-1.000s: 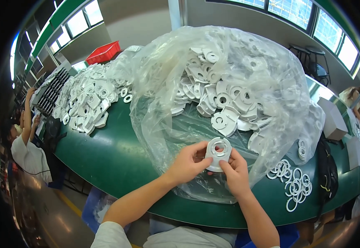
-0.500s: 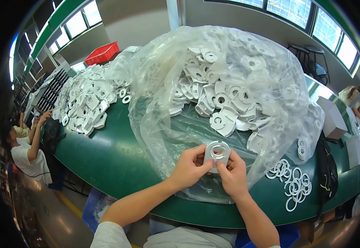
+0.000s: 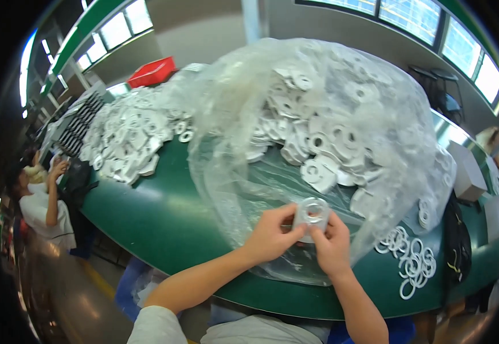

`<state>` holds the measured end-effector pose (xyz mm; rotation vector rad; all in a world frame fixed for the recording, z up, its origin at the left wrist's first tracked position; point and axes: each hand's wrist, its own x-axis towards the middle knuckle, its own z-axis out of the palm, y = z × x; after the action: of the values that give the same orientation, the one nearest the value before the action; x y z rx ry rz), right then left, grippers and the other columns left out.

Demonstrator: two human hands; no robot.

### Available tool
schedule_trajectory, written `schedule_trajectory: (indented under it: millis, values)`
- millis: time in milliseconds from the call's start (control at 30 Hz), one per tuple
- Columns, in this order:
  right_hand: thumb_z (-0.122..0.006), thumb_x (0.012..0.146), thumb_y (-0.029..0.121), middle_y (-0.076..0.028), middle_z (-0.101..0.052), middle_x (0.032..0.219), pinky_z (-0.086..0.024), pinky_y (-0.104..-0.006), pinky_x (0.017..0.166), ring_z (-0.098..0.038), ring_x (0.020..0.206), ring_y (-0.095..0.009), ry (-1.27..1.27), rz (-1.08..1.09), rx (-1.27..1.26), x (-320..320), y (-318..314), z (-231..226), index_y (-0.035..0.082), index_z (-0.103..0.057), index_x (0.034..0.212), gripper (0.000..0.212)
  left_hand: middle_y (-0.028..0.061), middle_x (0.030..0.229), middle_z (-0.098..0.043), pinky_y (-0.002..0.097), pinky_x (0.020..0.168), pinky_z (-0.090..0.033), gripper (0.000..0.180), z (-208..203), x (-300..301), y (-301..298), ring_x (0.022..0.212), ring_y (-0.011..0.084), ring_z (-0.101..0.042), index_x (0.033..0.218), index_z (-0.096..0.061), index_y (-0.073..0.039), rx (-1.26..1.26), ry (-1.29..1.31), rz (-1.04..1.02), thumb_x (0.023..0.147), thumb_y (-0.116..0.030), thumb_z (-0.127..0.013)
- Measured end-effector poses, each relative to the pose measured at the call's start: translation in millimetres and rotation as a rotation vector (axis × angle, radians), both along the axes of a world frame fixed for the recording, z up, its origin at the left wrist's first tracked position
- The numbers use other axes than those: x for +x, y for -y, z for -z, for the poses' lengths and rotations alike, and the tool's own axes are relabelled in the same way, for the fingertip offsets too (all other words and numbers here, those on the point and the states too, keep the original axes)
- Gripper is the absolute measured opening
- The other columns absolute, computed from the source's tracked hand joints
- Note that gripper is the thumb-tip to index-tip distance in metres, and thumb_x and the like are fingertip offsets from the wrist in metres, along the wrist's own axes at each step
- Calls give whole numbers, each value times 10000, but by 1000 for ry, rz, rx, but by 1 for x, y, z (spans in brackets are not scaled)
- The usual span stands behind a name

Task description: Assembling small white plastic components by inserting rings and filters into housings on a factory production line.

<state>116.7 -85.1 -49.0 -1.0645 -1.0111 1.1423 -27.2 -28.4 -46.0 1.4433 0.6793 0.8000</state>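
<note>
Between both hands I hold a white plastic part with a round hole, lifted over the near edge of a big clear plastic bag. My left hand is closed on its left side, the thumb near the bottom. My right hand grips its right side, also with the thumb low on the front. The fingers behind the part are mostly hidden. Inside the bag, beyond my hands, lies a large heap of similar white parts.
Another pile of white parts spreads over the green table at left, before a red bin. Loose white rings lie at right, beside a black bag and a grey box. A person works at far left.
The whole view has shifted slightly, so the scene sits a little further right. Both hands keep their grip on the white part, which looks slightly blurred now.
</note>
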Motion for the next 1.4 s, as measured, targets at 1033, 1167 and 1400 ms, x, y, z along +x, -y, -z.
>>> schedule_trajectory:
  millis: [1033, 1167, 1400]
  values:
    - [-477, 861, -47, -86, -620, 932, -526, -264, 698, -602, 850, -143, 199, -37, -65, 13, -7, 21, -34, -601, 951, 153, 112, 991, -631, 326, 720, -516, 257, -31, -25, -108, 873, 229, -623, 1012, -654, -49, 843, -487, -256, 756, -31, -633]
    - [-468, 868, -45, -83, -619, 922, -530, -270, 699, -601, 856, -139, 154, -74, -54, 11, -7, 24, -36, -596, 957, 156, 133, 1095, -566, 375, 731, -517, 403, 1, 22, -113, 938, 310, -597, 1109, -622, -115, 1221, -740, -404, 721, -7, -618]
    - [-493, 869, -20, -78, -619, 862, -514, -249, 684, -596, 780, -116, 175, -96, -60, 13, -7, 29, -38, -599, 940, 129, 103, 1019, -521, 404, 705, -492, 277, 2, 3, -106, 859, 302, -588, 988, -620, -131, 1160, -735, -399, 726, -42, -636]
